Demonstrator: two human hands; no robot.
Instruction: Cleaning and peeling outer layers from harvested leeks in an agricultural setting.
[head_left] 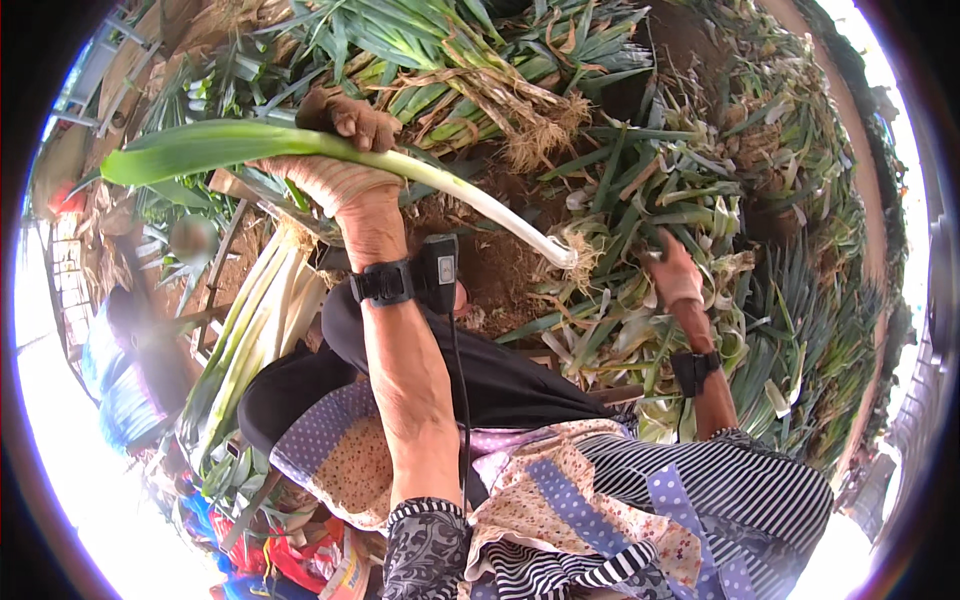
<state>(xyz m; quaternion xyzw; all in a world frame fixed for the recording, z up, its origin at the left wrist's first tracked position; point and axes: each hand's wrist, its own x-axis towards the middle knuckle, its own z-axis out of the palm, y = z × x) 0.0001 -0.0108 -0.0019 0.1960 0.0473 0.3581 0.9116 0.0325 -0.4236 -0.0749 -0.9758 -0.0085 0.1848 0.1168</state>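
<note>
Left hand (345, 175) grips one cleaned leek (400, 170), right hand (678, 275) reaches open toward many untrimmed leeks (640, 190); trimmed leeks (255, 320) lie left.

Black wrist straps (384, 283), patterned sleeves (425, 545), striped patchwork apron (640, 500), black trousers (500, 375).

Pile of untrimmed leeks (470, 70) at top, roots facing right. Trimmed leek stack (255, 330) lies left, beside another person in blue (125, 390). Cut green leaves (800, 300) litter bare soil (490, 260) at right.
</note>
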